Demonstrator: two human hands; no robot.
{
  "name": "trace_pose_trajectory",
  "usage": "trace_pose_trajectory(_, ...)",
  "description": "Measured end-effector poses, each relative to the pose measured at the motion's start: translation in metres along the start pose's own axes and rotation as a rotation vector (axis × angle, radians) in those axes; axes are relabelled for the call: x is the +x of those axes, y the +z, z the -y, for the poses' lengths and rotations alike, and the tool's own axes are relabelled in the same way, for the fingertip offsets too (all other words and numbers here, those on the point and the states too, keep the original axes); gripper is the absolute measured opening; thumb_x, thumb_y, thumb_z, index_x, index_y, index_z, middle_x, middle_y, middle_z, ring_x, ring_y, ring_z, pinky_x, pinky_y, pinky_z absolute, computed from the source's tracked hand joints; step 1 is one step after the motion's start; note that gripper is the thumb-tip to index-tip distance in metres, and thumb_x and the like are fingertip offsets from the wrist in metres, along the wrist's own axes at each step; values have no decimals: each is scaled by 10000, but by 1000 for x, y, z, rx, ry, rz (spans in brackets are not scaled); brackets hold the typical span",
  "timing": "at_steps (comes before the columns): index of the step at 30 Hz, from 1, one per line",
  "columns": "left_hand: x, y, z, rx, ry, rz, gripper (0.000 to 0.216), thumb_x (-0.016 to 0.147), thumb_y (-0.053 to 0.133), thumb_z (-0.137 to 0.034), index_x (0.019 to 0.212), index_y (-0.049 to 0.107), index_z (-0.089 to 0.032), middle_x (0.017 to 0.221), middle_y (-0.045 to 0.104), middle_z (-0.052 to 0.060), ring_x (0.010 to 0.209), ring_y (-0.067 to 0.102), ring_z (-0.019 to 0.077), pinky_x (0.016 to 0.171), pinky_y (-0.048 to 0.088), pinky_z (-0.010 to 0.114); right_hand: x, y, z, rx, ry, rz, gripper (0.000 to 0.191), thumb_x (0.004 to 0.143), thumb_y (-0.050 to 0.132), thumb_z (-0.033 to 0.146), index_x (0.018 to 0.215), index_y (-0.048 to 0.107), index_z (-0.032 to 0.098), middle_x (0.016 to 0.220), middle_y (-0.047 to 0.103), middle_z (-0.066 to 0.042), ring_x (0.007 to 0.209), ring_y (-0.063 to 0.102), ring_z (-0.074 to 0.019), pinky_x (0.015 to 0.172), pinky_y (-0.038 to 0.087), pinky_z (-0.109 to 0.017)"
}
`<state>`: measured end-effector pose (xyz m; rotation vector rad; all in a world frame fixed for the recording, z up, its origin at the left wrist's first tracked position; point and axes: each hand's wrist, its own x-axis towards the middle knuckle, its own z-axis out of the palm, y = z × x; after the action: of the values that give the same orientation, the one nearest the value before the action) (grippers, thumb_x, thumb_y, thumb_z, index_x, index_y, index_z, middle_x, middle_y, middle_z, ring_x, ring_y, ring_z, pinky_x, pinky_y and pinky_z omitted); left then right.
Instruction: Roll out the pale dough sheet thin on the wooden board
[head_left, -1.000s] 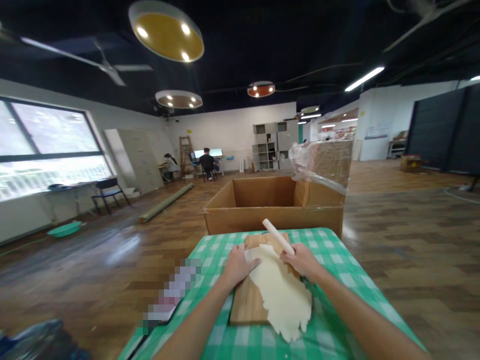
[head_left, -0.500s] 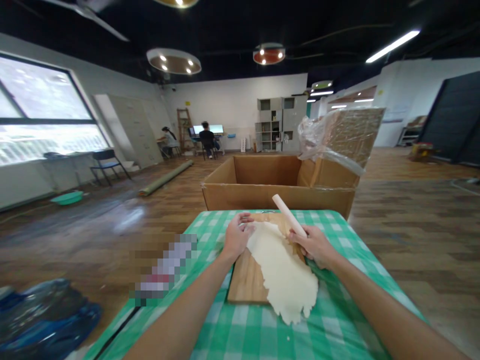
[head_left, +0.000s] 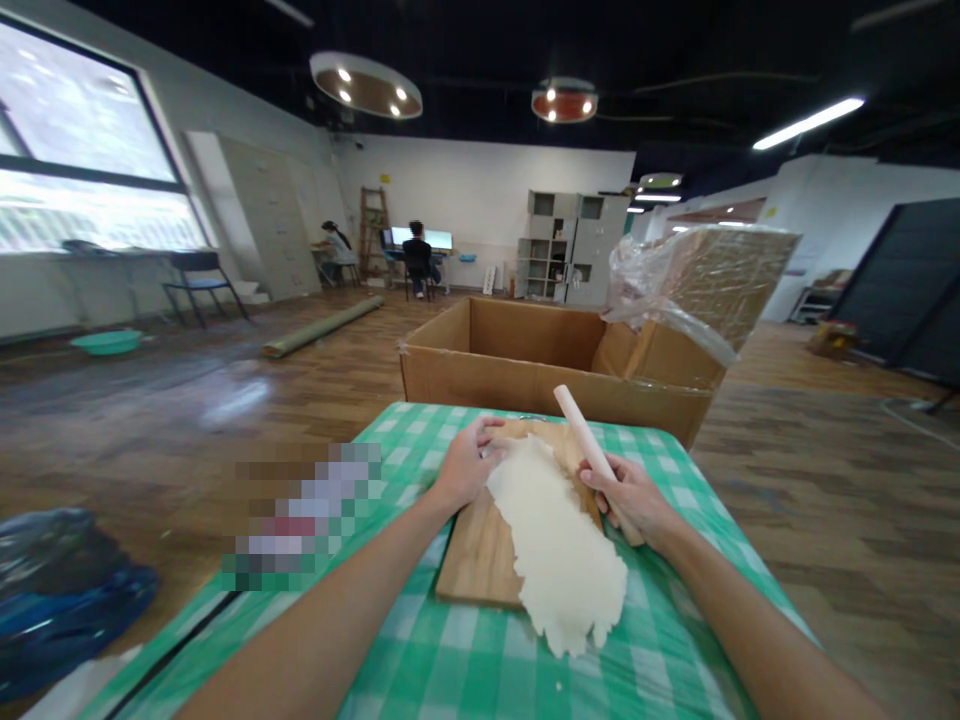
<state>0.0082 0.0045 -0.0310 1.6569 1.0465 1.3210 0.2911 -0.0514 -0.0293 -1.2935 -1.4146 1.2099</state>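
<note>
A long, flat sheet of pale dough (head_left: pixel 559 555) lies across a wooden cutting board (head_left: pixel 476 555) on a table with a green checked cloth (head_left: pixel 465 660). The dough's near end hangs past the board onto the cloth. My left hand (head_left: pixel 463 464) pinches the dough's far left corner at the board's far edge. My right hand (head_left: pixel 630 497) is closed round a cream rolling pin (head_left: pixel 589 445), held tilted, its free end pointing up and away to the right of the dough.
An open cardboard box (head_left: pixel 540 365) stands just beyond the table, with a plastic-wrapped package (head_left: pixel 705 280) on its right side. A dark blue bag (head_left: pixel 60 590) lies on the floor at left. Two people sit at desks far back. Wooden floor surrounds the table.
My left hand moved from lying flat on the dough to pinching its far corner. My right hand drew the rolling pin off the dough to the right. The camera tilted down.
</note>
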Motion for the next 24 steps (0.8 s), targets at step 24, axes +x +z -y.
trace_pose_trajectory(24, -5, -7, 0, -230, -152, 6, 715, 632, 889, -165, 1271, 570, -195, 1027, 775, 86, 829, 751, 222, 728, 589, 324, 2, 7, -6, 10, 24, -73, 427, 820, 752, 463, 1113, 666, 164, 550, 566, 60, 387, 453, -91, 355, 368, -198)
